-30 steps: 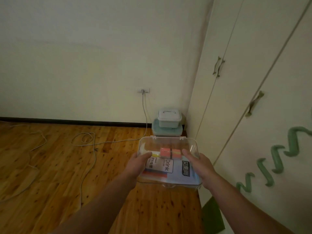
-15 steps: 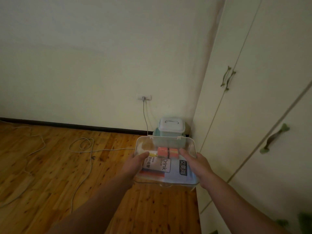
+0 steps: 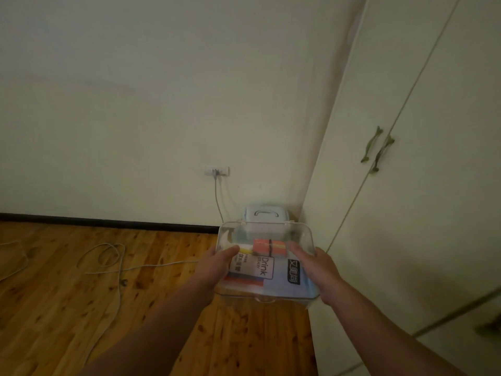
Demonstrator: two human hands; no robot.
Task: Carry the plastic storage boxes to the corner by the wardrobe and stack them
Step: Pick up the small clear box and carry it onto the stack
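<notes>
I carry a clear plastic storage box (image 3: 267, 237) in front of me, with packets and an orange bundle visible through its lid. My left hand (image 3: 217, 265) grips its left side, thumb on the lid. My right hand (image 3: 315, 267) grips its right side the same way. Beyond the box, in the corner between the wall and the wardrobe (image 3: 406, 185), stands a pale blue box with a handle on its lid (image 3: 264, 213). The clear box hides everything below that lid.
A wall socket (image 3: 216, 170) has a cable (image 3: 113, 267) running down and looping over the wooden floor (image 3: 67, 294) to the left. The wardrobe doors carry green handles (image 3: 376, 149) on the right.
I have come closer to the corner and the wardrobe. The clear box now covers most of the blue stack. Both hands keep the same hold.
</notes>
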